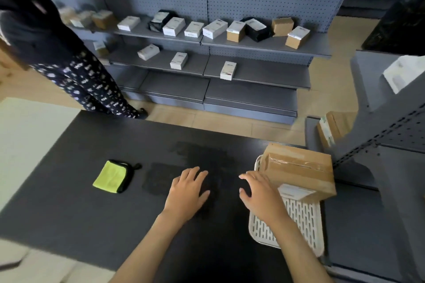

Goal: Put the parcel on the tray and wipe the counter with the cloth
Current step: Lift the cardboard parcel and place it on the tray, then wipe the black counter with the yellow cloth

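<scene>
Hands (187, 190) (259, 195) spread, parcel (299, 167) overhanging tray (299, 220)

The parcel (299, 170) covers the far end of the tray (305, 218), while the right hand (259, 195) and forearm hide part of the tray's left rim. Whether that hand touches the parcel cannot be told. Both forearms are cut off by the bottom edge. A second person (57, 53) at the counter's (69, 202) far left corner is cropped by the left and top edges. Labels on the shelf boxes (174, 26) are too small to read. The counter's left end is blurred.
</scene>
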### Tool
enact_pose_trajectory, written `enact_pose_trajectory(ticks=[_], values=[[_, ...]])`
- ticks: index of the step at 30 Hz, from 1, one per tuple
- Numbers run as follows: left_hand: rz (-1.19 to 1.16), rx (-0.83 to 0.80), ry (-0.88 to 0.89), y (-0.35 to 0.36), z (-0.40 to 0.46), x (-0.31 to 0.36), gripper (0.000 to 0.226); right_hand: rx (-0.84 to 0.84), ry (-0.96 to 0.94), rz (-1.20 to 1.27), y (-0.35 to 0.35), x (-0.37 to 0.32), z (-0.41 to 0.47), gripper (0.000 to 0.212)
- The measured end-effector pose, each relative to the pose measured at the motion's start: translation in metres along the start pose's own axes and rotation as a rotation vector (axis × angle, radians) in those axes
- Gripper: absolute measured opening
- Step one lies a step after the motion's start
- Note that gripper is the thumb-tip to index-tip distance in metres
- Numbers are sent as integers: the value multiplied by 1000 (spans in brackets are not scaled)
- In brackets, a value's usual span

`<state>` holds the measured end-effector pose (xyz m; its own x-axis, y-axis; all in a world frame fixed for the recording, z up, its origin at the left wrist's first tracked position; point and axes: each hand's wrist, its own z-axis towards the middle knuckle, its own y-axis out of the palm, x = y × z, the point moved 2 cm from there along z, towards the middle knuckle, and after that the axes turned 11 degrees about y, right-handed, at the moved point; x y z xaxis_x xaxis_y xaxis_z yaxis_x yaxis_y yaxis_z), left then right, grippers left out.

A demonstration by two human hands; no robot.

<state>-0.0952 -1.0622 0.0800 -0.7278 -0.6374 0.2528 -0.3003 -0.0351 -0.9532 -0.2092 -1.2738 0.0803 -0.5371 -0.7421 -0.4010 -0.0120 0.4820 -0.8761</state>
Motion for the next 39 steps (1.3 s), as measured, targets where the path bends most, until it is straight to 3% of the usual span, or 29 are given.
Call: enact_pose_trajectory(ticks=[20,30,35,39], values=[[-108,-163,-153,16,-115,-313,49,-231,-31,-156,176,-294,10,44],[-227,-135,-305,61,-157,-402,50,-329,-67,-48,265,-366,50,41],[-246,-110,-369,86,-161,-425,46,-268,-111,-18,317,-396,83,37],[-253,-86,-391,101,-168,-430,42,-177,-130,-70,354,-423,103,48]])
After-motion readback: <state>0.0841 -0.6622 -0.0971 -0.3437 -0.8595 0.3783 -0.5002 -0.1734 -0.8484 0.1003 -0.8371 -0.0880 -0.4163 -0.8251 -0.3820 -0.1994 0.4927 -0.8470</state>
